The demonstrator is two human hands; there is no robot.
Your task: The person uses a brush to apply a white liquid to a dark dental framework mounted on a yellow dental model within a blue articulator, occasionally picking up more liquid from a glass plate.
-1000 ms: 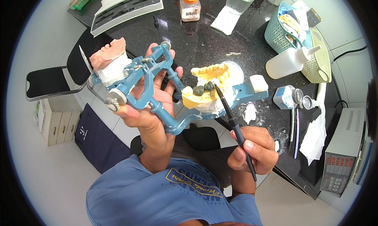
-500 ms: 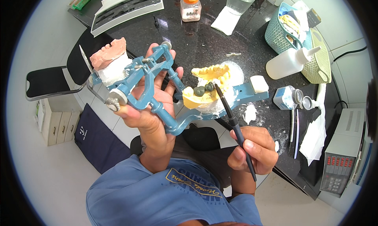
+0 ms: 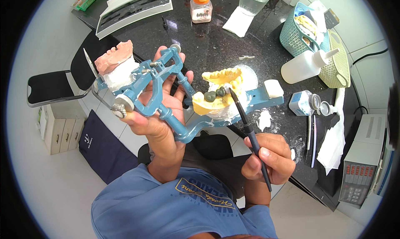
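Note:
My left hand grips a blue dental articulator from below, thumb by its knurled metal knob. The articulator is swung wide apart. A pink cast of teeth on white plaster sits on its left arm, and a yellow dental cast on its right arm. Along the yellow cast's near side runs a row of dark grey-green crowns, with a whitish patch at its right end. My right hand pinches a slim dark brush like a pen. Its tip meets or hovers just by that whitish patch; contact is unclear.
Right of the articulator stand a white squeeze bottle, a small open jar and woven baskets. Behind are an orange-lidded jar, a water cup on tissue and a white tray. A control unit is at far right.
A whitish patch now shows at the right end of the crown row, where it looked dark before. The brush tip has shifted very slightly. Both hands stay nearly still.

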